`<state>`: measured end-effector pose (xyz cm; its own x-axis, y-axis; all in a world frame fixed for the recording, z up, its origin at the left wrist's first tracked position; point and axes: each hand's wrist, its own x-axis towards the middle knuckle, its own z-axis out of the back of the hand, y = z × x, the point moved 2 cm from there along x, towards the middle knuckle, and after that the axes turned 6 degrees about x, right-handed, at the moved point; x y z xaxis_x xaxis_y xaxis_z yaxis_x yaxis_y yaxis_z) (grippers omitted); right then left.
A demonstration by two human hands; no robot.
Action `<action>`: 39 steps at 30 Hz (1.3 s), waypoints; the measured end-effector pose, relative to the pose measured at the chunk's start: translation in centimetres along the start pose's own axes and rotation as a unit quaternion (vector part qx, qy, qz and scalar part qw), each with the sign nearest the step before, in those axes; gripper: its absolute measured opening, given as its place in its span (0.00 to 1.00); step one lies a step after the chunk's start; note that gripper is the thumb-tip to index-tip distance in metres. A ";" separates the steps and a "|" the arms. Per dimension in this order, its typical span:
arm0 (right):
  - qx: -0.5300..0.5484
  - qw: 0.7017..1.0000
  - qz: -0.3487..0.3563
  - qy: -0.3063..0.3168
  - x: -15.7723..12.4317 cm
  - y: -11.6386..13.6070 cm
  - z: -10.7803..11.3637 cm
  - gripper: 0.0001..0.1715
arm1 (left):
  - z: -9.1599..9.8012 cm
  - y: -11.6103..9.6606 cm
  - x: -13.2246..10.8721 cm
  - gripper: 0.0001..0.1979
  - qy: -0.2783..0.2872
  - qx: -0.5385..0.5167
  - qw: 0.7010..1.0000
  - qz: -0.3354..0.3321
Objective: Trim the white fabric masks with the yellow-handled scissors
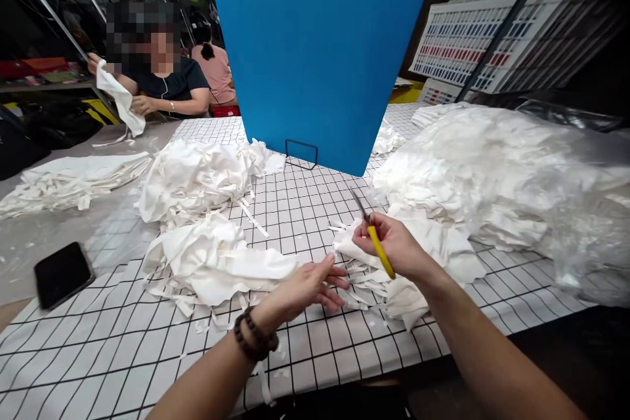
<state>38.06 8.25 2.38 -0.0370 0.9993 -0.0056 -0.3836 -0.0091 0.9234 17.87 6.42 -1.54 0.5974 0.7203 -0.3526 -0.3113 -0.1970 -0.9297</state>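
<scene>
Yellow-handled scissors (380, 251) are in my right hand (388, 243), their dark blades pointing up and away over the table. My left hand (315, 283) has its fingers spread and holds nothing, between two heaps of cloth. Beneath and beside my right hand lie white cloth pieces (443, 246) with thin strips at their left edge. To the left of my left hand is a crumpled white cloth pile (211, 262). Small scraps and strips lie on the grid-patterned tablecloth (339, 354).
A blue board (325, 52) stands behind a small wire stand (301, 154). Plastic-covered white cloth (492, 170) fills the right side. More cloth (187, 177) and a phone (63, 274) lie left. Across the table, a person (167, 88) holds white cloth; another sits behind.
</scene>
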 end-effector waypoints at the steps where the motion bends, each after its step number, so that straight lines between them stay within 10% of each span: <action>1: -0.033 0.999 -0.013 -0.018 -0.3 -0.3 0.2 0.11 | -0.7 0.3 1.2 0.31 -0.017 -0.002 1.000 0.004; 5: -0.228 0.961 -0.100 -0.119 0.0 -2.9 1.5 0.10 | -0.6 1.1 5.0 0.27 -0.157 0.095 0.983 -0.022; 10: -0.229 0.962 -0.093 -0.114 -0.6 -3.6 1.5 0.10 | 0.5 0.6 8.5 0.18 -0.192 0.182 0.962 -0.069; 14: -0.137 0.988 -0.014 -0.070 -5.1 -0.9 -0.5 0.05 | 0.9 -0.1 7.8 0.08 -0.181 0.221 0.951 -0.115; 19: -0.112 0.989 -0.037 0.084 -10.4 -0.7 -2.7 0.07 | 3.2 0.6 1.2 0.07 -0.118 0.313 0.928 -0.164; 24: -0.084 0.986 -0.147 0.006 -10.4 -2.8 -0.5 0.07 | 4.6 1.8 -3.2 0.11 -0.093 0.413 0.894 -0.145; 28: -0.092 0.983 -0.151 -0.051 -9.4 -3.3 0.6 0.09 | 3.5 0.7 -2.0 0.14 -0.143 0.391 0.893 -0.170; 34: -0.057 0.991 -0.119 0.005 -9.6 -2.9 -0.8 0.06 | 1.4 -0.8 1.6 0.19 0.059 0.531 0.817 -0.216; 39: -0.044 0.994 -0.104 0.010 -9.7 -2.6 -1.4 0.04 | 2.9 -1.3 1.3 0.08 0.054 0.614 0.767 -0.177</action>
<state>38.15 -1.46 -0.51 0.0333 0.9790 -0.2009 -0.4648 0.1931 0.8641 16.90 9.53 -0.46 0.8425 0.5115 -0.1690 -0.5372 0.8214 -0.1918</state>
